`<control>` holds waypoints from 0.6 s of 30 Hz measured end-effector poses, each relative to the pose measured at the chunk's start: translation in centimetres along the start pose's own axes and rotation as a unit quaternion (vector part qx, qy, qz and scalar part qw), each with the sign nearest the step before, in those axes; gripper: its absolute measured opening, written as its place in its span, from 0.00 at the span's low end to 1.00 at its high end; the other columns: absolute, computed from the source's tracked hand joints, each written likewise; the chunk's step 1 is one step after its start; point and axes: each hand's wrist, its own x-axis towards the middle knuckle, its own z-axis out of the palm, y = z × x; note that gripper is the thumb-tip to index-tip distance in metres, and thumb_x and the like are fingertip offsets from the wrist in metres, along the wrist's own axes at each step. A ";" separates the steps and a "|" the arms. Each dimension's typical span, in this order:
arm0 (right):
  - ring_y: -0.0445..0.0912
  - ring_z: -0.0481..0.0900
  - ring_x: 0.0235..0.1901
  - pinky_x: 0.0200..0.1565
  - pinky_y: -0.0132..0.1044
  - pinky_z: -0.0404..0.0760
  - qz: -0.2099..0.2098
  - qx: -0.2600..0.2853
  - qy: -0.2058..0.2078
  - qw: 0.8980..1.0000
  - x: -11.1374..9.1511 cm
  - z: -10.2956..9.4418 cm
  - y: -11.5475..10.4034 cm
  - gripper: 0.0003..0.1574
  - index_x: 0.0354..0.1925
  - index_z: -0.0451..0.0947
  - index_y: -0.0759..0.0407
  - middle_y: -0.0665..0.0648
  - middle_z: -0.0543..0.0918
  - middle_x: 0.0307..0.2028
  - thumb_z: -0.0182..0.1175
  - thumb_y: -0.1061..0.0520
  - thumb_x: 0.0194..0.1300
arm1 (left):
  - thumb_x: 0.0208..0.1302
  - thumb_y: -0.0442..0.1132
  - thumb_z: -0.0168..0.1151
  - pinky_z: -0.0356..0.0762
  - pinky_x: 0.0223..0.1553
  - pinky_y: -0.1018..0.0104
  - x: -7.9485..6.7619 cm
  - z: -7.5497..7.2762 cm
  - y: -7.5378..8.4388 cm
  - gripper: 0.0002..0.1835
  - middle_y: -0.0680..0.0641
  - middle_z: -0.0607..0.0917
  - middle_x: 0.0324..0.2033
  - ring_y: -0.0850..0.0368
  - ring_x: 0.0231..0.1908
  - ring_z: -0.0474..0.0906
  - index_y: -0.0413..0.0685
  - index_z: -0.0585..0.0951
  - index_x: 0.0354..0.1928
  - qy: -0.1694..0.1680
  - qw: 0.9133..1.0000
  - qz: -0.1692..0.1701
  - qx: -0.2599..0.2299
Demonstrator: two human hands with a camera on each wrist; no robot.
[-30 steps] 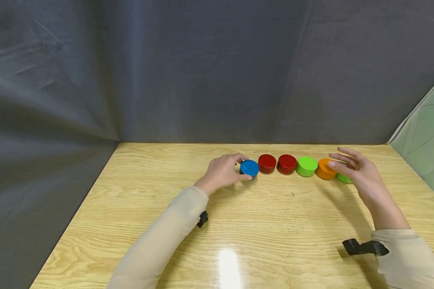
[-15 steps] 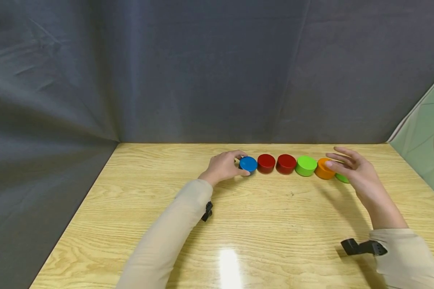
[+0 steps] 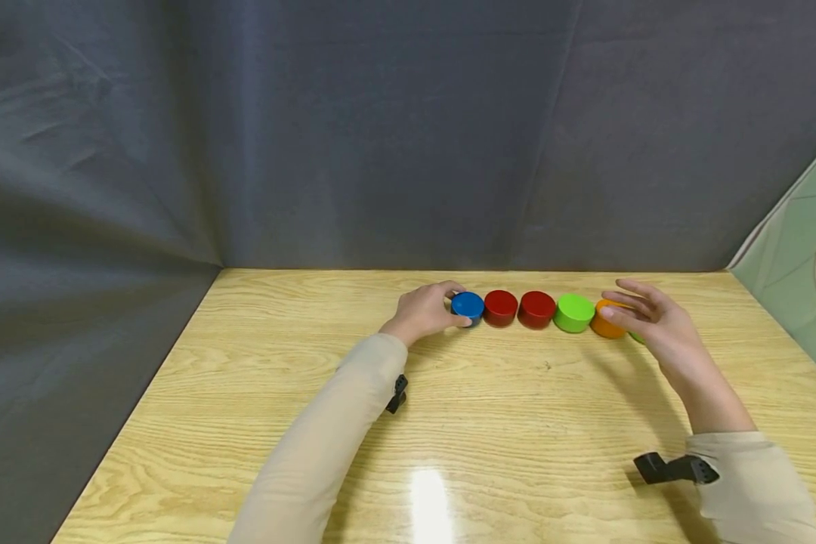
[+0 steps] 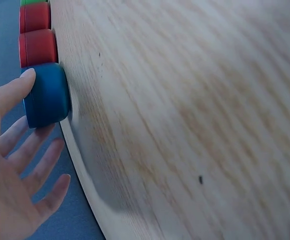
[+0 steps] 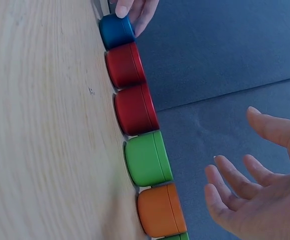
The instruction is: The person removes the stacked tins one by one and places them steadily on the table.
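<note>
A blue round tin (image 3: pixel 468 306) stands at the left end of a row of tins, against a red tin (image 3: pixel 500 307). My left hand (image 3: pixel 425 311) grips the blue tin between thumb and fingers; the left wrist view shows the thumb on the tin's (image 4: pixel 47 95) near side. Another red tin (image 3: pixel 536 310), a green tin (image 3: pixel 574 313) and an orange tin (image 3: pixel 608 320) continue the row rightward. Over the orange tin hovers my right hand (image 3: pixel 659 325), fingers loosely spread and holding nothing. It hides most of a second green tin (image 3: pixel 638 335) at the right end.
The row stands near the back of a light wood table (image 3: pixel 489 423), close to a dark grey cloth backdrop (image 3: pixel 394 136). More grey cloth hangs along the left side. A green patterned panel (image 3: pixel 805 249) borders the right. Both wrists carry small black camera mounts (image 3: pixel 673 468).
My left hand has moved the blue tin slightly back, into line with the row beside the red tin. My right hand has drifted a little left above the orange tin.
</note>
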 end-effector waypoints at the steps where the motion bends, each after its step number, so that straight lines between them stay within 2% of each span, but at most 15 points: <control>1: 0.23 0.74 0.49 0.52 0.18 0.66 0.000 0.000 -0.001 1.000 0.0 0.0 0.0 0.37 0.71 0.59 0.49 0.33 0.79 0.50 0.62 0.57 0.70 | 0.59 0.57 0.70 0.71 0.54 0.52 0.0 0.0 0.0 0.34 0.54 0.80 0.58 0.55 0.56 0.77 0.61 0.74 0.67 -0.001 1.000 0.000 -0.002; 4: 0.22 0.73 0.49 0.53 0.18 0.66 0.003 -0.023 -0.003 1.000 0.0 0.0 0.0 0.41 0.75 0.55 0.53 0.31 0.78 0.49 0.62 0.55 0.70 | 0.60 0.57 0.70 0.71 0.55 0.51 0.2 0.1 0.1 0.34 0.54 0.80 0.59 0.55 0.57 0.76 0.62 0.73 0.68 -0.006 1.000 -0.002 -0.002; 8: 0.23 0.72 0.51 0.53 0.18 0.65 0.007 -0.039 -0.002 0.999 0.0 0.1 0.0 0.42 0.75 0.54 0.54 0.31 0.77 0.50 0.62 0.54 0.70 | 0.61 0.57 0.69 0.71 0.55 0.51 0.3 0.1 0.2 0.35 0.54 0.79 0.61 0.55 0.58 0.76 0.62 0.71 0.70 -0.013 1.000 -0.001 0.001; 12: 0.24 0.72 0.51 0.53 0.18 0.66 0.005 -0.028 -0.002 1.000 -0.1 0.3 -0.1 0.43 0.75 0.54 0.54 0.33 0.78 0.51 0.63 0.54 0.70 | 0.62 0.56 0.68 0.71 0.55 0.51 0.2 -0.1 0.3 0.36 0.55 0.78 0.62 0.55 0.58 0.76 0.62 0.70 0.71 -0.016 1.000 0.000 0.005; 16: 0.24 0.73 0.51 0.51 0.19 0.67 0.003 -0.030 -0.004 1.000 -0.1 0.7 -0.2 0.44 0.76 0.53 0.56 0.34 0.77 0.52 0.62 0.54 0.70 | 0.62 0.56 0.68 0.71 0.55 0.50 -0.2 -0.6 0.0 0.36 0.55 0.77 0.62 0.55 0.57 0.77 0.62 0.70 0.71 -0.011 1.000 0.003 -0.009; 18: 0.24 0.72 0.51 0.50 0.18 0.68 0.001 -0.048 -0.002 0.999 -0.2 0.8 -0.3 0.43 0.76 0.53 0.56 0.34 0.76 0.52 0.62 0.53 0.71 | 0.63 0.55 0.68 0.71 0.56 0.48 -0.6 -0.9 -0.2 0.34 0.55 0.77 0.62 0.55 0.56 0.77 0.62 0.70 0.70 -0.005 1.000 0.007 -0.025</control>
